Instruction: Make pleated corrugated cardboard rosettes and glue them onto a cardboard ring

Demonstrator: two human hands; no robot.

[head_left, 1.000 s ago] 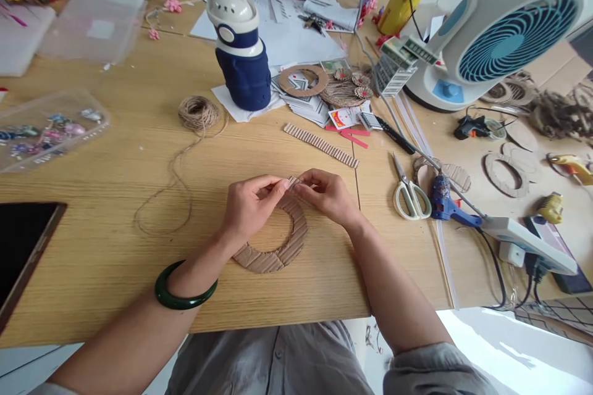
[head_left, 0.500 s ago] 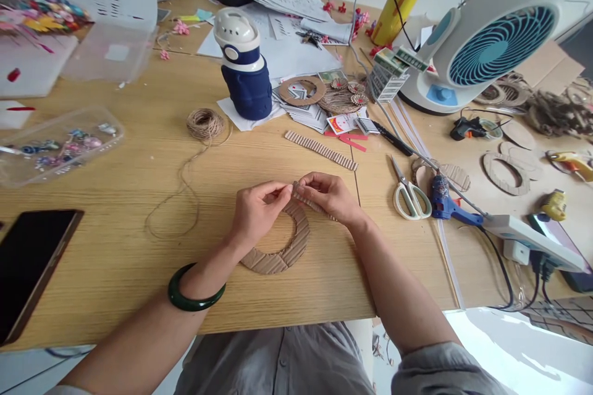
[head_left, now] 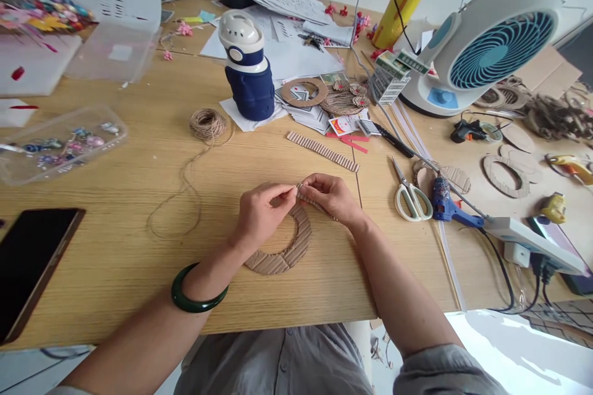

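My left hand (head_left: 264, 213) and my right hand (head_left: 330, 197) meet over a corrugated cardboard ring (head_left: 286, 253) that lies flat on the wooden table (head_left: 115, 259). Both hands pinch a narrow corrugated cardboard strip (head_left: 311, 202) at the ring's far edge. The strip runs under my right fingers toward the wrist. A green bangle (head_left: 197, 299) sits on my left wrist. A second loose corrugated strip (head_left: 323, 150) lies just beyond my hands.
Scissors (head_left: 410, 194) and a blue glue gun (head_left: 447, 205) lie to the right, near a power strip (head_left: 532, 236). A blue bottle (head_left: 248, 68), a twine ball (head_left: 208, 124), a fan (head_left: 486, 43), a bead tray (head_left: 60, 142) and a phone (head_left: 30, 262) surround the work spot.
The view has shifted slightly. My fingers have worked along the strip's end, which now looks narrower and closer to the ring's far edge; the ring stays put.
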